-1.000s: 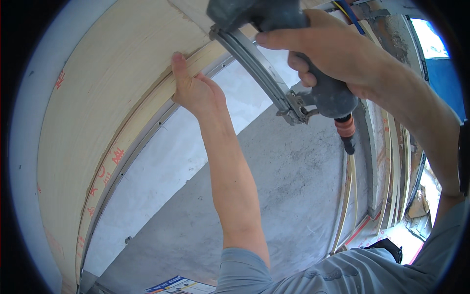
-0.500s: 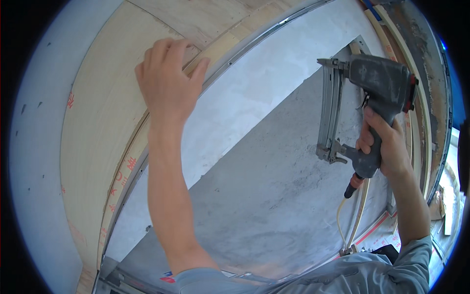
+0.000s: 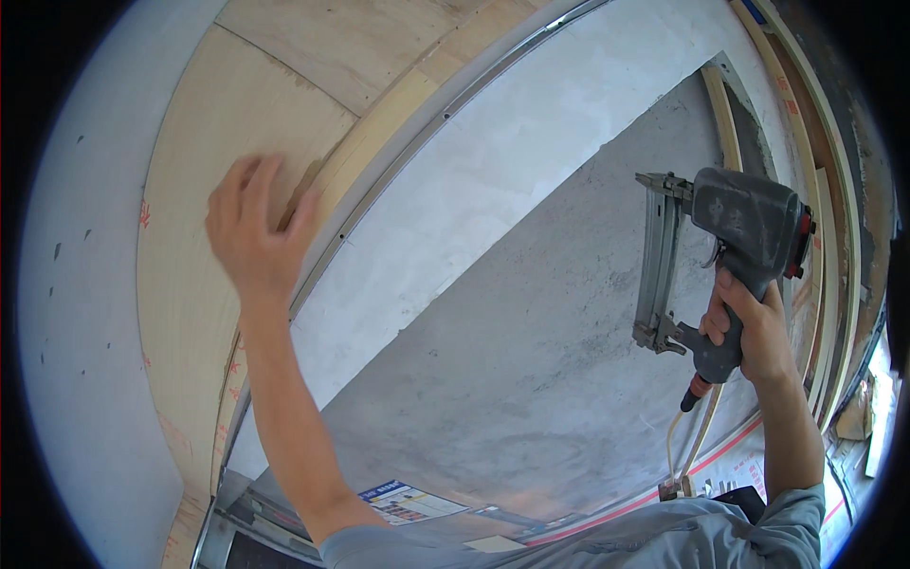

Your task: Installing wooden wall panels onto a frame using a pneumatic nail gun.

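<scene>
Left hand (image 3: 254, 237) shifted lower, open on plywood panel (image 3: 218, 142); right hand (image 3: 749, 327) grips nail gun (image 3: 730, 247).

**Nail Gun and Plywood Panel: Position and State**

The grey pneumatic nail gun (image 3: 735, 248) is held upright, clear of all surfaces; its long magazine (image 3: 656, 270) runs vertically, and a pale air hose (image 3: 697, 441) hangs from the handle base. The light plywood panel (image 3: 227, 133) is flat, its edge bordered by a pale wooden strip (image 3: 379, 133).

Curved plywood panel (image 3: 218, 171) overhead, pale wood strip (image 3: 379, 123) (metal-edged) fixed along it
</scene>
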Available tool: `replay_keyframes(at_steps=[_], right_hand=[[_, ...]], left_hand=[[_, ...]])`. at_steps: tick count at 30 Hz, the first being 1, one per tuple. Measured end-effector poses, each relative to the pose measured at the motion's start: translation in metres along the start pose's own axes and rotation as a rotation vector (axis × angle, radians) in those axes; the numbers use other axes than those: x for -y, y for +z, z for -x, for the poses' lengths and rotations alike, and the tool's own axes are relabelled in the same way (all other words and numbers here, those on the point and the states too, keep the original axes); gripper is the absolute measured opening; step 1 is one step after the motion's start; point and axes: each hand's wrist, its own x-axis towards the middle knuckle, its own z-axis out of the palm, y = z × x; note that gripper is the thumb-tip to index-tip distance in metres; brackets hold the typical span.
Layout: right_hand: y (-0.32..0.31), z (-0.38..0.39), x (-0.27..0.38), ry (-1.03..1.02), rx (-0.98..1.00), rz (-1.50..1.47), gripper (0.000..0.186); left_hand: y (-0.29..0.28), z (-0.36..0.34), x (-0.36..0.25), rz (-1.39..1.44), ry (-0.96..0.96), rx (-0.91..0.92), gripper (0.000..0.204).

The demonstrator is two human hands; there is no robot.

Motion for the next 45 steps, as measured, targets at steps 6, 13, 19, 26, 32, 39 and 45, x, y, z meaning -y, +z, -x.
replay_keyframes(at_steps=[6, 13, 19, 26, 32, 39, 45], right_hand=[[-0.013, -0.002, -0.014, 0.057, -0.029, -0.010, 0.022], [-0.020, -0.008, -0.020, 0.047, -0.034, 0.057, 0.022], [0.004, -0.002, -0.012, 0.049, -0.052, 0.135, 0.023], [0.001, -0.006, -0.008, 0.047, -0.087, 0.165, 0.022], [0.000, -0.003, -0.014, 0.050, -0.079, 0.173, 0.023], [-0.004, -0.005, -0.013, 0.045, -0.072, 0.205, 0.023], [-0.002, -0.005, -0.020, 0.068, -0.090, 0.172, 0.024]], left_hand=[[-0.040, 0.061, 0.030, -0.093, -0.071, 0.143, 0.056], [-0.057, 0.057, 0.028, 0.072, -0.207, 0.308, 0.059], [-0.002, -0.019, -0.016, 0.322, -0.057, 0.073, 0.049], [0.043, -0.068, -0.025, 0.070, 0.042, -0.051, 0.030], [0.046, -0.062, -0.028, 0.068, 0.036, -0.109, 0.027], [0.047, -0.074, -0.026, 0.095, 0.027, -0.055, 0.032], [0.074, -0.106, -0.044, 0.020, 0.058, -0.160, 0.034]])
